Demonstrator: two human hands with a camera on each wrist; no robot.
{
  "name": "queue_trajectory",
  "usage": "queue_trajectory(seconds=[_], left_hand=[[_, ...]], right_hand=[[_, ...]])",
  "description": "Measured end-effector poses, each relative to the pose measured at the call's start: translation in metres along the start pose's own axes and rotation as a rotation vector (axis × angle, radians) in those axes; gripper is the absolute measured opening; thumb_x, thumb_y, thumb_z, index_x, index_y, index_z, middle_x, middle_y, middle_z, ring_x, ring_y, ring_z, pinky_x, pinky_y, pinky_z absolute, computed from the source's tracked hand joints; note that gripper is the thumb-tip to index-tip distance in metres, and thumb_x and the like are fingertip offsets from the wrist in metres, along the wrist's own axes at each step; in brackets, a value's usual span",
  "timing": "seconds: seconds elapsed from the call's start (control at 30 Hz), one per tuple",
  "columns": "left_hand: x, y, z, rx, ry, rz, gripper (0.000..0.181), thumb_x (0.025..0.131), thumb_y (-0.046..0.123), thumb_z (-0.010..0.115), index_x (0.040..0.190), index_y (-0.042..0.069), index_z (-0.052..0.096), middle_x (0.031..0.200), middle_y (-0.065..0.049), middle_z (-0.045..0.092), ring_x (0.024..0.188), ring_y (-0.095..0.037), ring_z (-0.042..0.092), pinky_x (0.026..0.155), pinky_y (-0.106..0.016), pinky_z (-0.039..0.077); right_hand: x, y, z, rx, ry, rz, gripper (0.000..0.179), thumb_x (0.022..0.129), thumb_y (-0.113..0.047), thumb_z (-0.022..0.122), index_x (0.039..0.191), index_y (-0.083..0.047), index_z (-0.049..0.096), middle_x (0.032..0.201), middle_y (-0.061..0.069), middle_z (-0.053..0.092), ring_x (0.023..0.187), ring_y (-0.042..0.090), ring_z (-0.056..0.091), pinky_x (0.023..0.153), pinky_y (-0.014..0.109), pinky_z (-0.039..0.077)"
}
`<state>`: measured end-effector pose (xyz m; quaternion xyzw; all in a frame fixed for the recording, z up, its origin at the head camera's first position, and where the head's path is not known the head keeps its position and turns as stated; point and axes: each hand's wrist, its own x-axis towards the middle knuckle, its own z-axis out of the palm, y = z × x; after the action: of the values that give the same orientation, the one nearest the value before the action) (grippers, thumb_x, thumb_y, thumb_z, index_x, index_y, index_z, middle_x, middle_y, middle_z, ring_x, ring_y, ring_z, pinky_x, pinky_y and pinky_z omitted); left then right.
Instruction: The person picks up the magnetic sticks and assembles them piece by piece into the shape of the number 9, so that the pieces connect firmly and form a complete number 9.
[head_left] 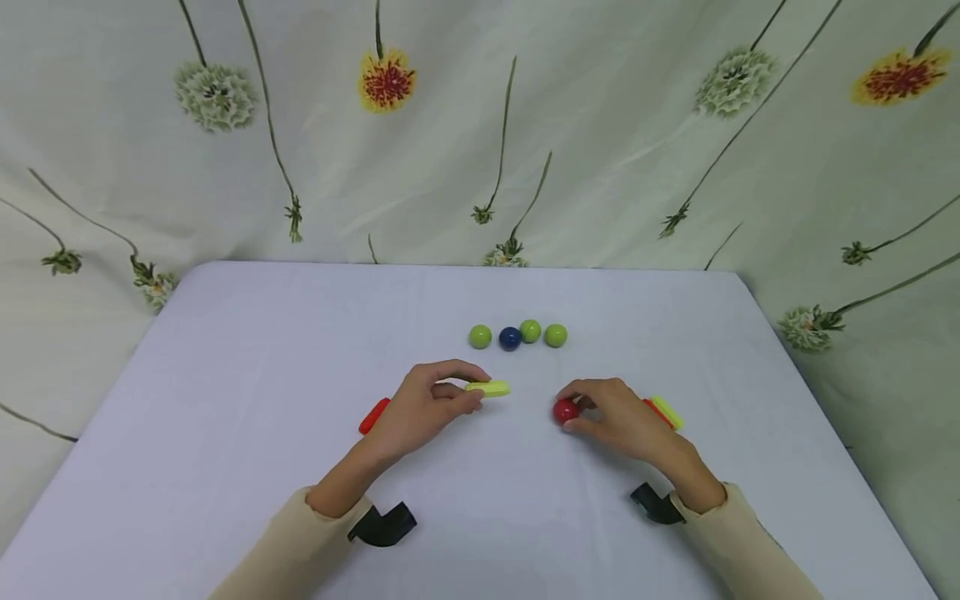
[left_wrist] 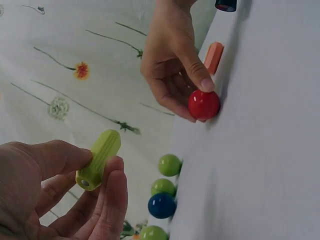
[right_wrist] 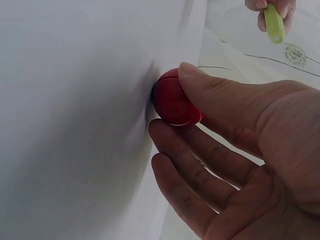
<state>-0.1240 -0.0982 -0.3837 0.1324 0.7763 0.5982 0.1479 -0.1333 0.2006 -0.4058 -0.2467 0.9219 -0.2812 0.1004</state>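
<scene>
Stick (left_wrist: 103, 155) pinched by left hand (head_left: 427, 408) shows its dotted end (left_wrist: 87, 181) only in wrist views; right hand (head_left: 617, 417) pinches red ball (head_left: 565, 412).

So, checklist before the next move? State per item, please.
1. Left hand pinches the yellow-green block: ok.
2. Yellow-green block off the table: ok, raised in both wrist views.
3. Right hand grips the red ball: ok, thumb and fingers on it.
4. Red ball off the table: cannot tell, it is at or just above the surface.
5. One hand free: not ok, both occupied.
6. Blue ball apart from middle green ball: cannot tell, they overlap in view.
</scene>
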Motion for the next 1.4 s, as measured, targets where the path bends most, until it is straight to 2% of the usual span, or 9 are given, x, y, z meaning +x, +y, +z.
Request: queue_trajectory(seconds=[0.13,0.23,0.37,0.5,0.73,0.83,1.03,1.2,1.4], left_hand=[[0.01,-0.005,0.014,-0.046,-0.053,-0.019,0.024,0.096,0.013,0.066,0.12,0.01,0.069,0.115,-0.017,0.071,0.099,-0.034,0.071,0.088,-0.04,0.055],[0.018,-0.009,0.023,-0.055,-0.07,-0.016,0.024,0.097,0.013,0.065,0.12,0.011,0.069,0.115,-0.015,0.072,0.099,-0.032,0.071,0.088,-0.038,0.055],[0.026,-0.017,0.033,-0.081,-0.084,0.004,0.023,0.097,0.01,0.064,0.119,0.009,0.07,0.116,-0.011,0.071,0.097,-0.032,0.071,0.086,-0.029,0.056],[0.029,-0.025,0.04,-0.087,-0.09,-0.009,0.023,0.098,0.01,0.062,0.119,0.008,0.071,0.109,-0.014,0.072,0.092,-0.029,0.07,0.083,-0.022,0.053],[0.03,-0.033,0.054,-0.09,-0.09,-0.026,0.023,0.097,0.009,0.062,0.118,0.005,0.07,0.103,-0.017,0.074,0.086,-0.02,0.067,0.079,-0.022,0.049],[0.032,-0.036,0.061,-0.092,-0.082,-0.029,0.023,0.097,0.009,0.063,0.118,0.005,0.07,0.099,-0.017,0.075,0.08,-0.019,0.065,0.071,-0.02,0.046],[0.032,-0.04,0.065,-0.067,-0.053,-0.015,0.022,0.096,0.007,0.063,0.116,0.004,0.071,0.09,-0.017,0.074,0.063,-0.013,0.05,0.056,-0.018,0.034],[0.032,-0.038,0.066,-0.043,-0.051,-0.009,0.022,0.095,0.006,0.064,0.116,0.004,0.07,0.072,-0.018,0.066,0.055,-0.011,0.037,0.052,-0.019,0.028],[0.032,-0.036,0.068,-0.015,-0.041,-0.011,0.021,0.094,0.006,0.065,0.114,0.006,0.071,0.067,-0.016,0.061,0.054,-0.011,0.036,0.052,-0.019,0.027]], right_hand=[[0.003,-0.001,0.001,0.007,-0.006,-0.004,0.03,0.088,-0.013,0.077,0.116,-0.009,0.069,0.103,-0.002,0.071,0.094,0.013,0.068,0.088,0.039,0.056],[0.003,-0.002,0.002,0.013,-0.005,-0.009,0.03,0.088,-0.013,0.077,0.116,-0.008,0.068,0.104,-0.002,0.071,0.094,0.013,0.068,0.088,0.039,0.056],[0.005,-0.003,0.002,0.018,0.002,-0.02,0.03,0.087,-0.012,0.077,0.116,-0.008,0.068,0.105,-0.001,0.072,0.094,0.013,0.069,0.087,0.039,0.056],[0.007,-0.004,0.004,0.017,-0.004,-0.031,0.031,0.088,-0.012,0.077,0.116,-0.008,0.068,0.106,-0.001,0.071,0.095,0.013,0.069,0.087,0.038,0.057],[0.007,-0.007,0.002,0.029,0.005,-0.022,0.03,0.087,-0.012,0.078,0.116,-0.008,0.068,0.104,-0.001,0.071,0.094,0.014,0.07,0.087,0.039,0.057],[0.005,-0.006,0.0,0.027,0.005,-0.017,0.03,0.087,-0.011,0.077,0.116,-0.008,0.068,0.104,-0.001,0.072,0.094,0.014,0.07,0.088,0.039,0.057],[0.005,-0.004,0.001,0.026,0.003,-0.034,0.032,0.088,-0.012,0.077,0.118,-0.007,0.068,0.105,0.0,0.072,0.094,0.014,0.07,0.088,0.039,0.057],[0.004,-0.002,0.001,0.031,0.017,-0.068,0.033,0.089,-0.013,0.076,0.12,-0.007,0.067,0.108,0.0,0.072,0.094,0.015,0.07,0.087,0.039,0.057],[0.004,0.001,0.003,0.032,0.027,-0.119,0.027,0.091,-0.012,0.074,0.117,-0.009,0.07,0.109,-0.001,0.072,0.093,0.012,0.069,0.087,0.037,0.057]])
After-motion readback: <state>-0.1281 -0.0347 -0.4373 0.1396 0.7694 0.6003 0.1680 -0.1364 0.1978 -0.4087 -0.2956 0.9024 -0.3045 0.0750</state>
